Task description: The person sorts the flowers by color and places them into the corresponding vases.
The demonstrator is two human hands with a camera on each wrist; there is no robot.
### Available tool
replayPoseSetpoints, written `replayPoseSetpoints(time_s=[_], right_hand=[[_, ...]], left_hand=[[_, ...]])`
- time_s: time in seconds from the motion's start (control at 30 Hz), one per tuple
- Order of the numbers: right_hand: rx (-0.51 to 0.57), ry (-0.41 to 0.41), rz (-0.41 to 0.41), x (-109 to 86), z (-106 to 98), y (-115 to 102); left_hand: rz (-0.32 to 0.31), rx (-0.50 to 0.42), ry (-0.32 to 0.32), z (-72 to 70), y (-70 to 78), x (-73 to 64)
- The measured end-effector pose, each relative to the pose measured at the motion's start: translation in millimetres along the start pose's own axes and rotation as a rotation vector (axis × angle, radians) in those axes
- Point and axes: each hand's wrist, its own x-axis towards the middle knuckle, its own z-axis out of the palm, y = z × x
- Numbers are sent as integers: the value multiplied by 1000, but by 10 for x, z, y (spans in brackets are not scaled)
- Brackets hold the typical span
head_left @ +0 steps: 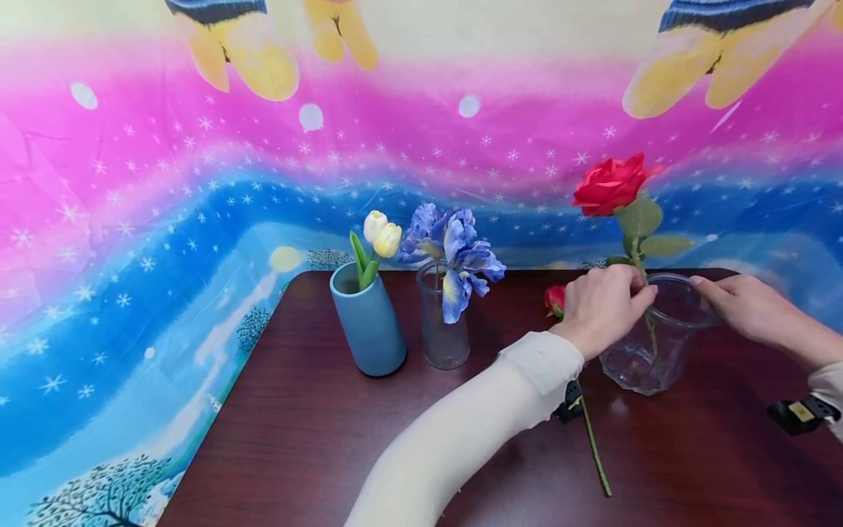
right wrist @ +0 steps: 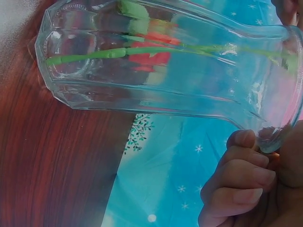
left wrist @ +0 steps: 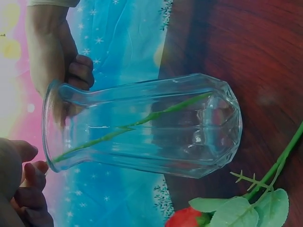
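Note:
A clear glass vase (head_left: 622, 369) with a flared rim and faceted base stands upright at the table's right. My left hand (head_left: 602, 304) pinches the stem of a red rose (head_left: 609, 187) just above the rim. Its bloom rises over the hand, and in the left wrist view the green stem (left wrist: 154, 116) slants down inside the glass to near the base. On the far side of the rim, my right hand (head_left: 751, 304) grips the glass edge between thumb and curled fingers (right wrist: 244, 196). A second red rose (head_left: 555, 298) lies on the table, partly hidden behind my left forearm.
Left of my arm stand a blue vase (head_left: 370, 329) with pale yellow tulips (head_left: 383, 236) and a slim clear vase (head_left: 446, 344) with blue-violet irises (head_left: 454, 249). The dark wooden table (head_left: 296, 439) ends against a colourful printed cloth (head_left: 421, 146).

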Motion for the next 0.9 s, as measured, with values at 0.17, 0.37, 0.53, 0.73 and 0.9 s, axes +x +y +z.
replayPoseSetpoints(time_s=[0.17,0.37,0.53,0.73,0.9], right_hand=[[5,5,4,-10,4,20],[13,19,2,-3,20,46],[12,26,-16,-5,8,62],[34,25,-39,-16,-10,37],[29,31,-47,-24,-15,22]], left_hand=[[15,-16,6,-6,-15,-48],[24,-30,16,-28,-71,-111],[31,-57,45,-58,-184,-162],[30,-122,83,-95,-375,-250],[14,-161,82,-91,-516,-340]])
